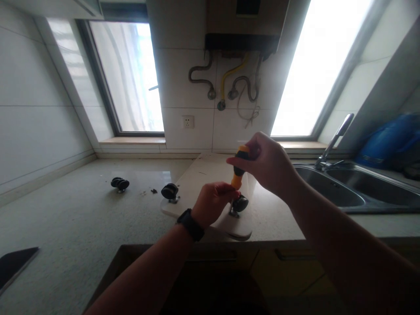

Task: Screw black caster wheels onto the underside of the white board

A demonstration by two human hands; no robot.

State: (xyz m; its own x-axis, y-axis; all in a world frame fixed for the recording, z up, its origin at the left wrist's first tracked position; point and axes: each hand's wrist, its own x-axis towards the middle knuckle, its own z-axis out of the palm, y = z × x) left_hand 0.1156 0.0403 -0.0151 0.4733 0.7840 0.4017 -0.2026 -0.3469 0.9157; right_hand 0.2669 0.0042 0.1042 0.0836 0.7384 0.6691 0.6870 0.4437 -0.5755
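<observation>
My right hand (269, 164) grips the upper handle of a yellow-and-black screwdriver (242, 162), which points down and leans slightly. With fingers pinched, my left hand (211, 203), a black watch on its wrist, is closed at the screwdriver's lower end; the shaft and tip are hidden. Just below the fingertips a black swivel caster (241, 203) stands on its metal plate near the right front corner of a pale board (193, 179). Another caster (169, 191) stands on the board's left side.
A loose twin-wheel caster (120, 183) and small dark bits (154, 191) lie on the speckled countertop (131, 218) to the left. To the right is a double sink (341, 186) with a faucet (333, 140). A dark flat object (16, 264) lies at far left.
</observation>
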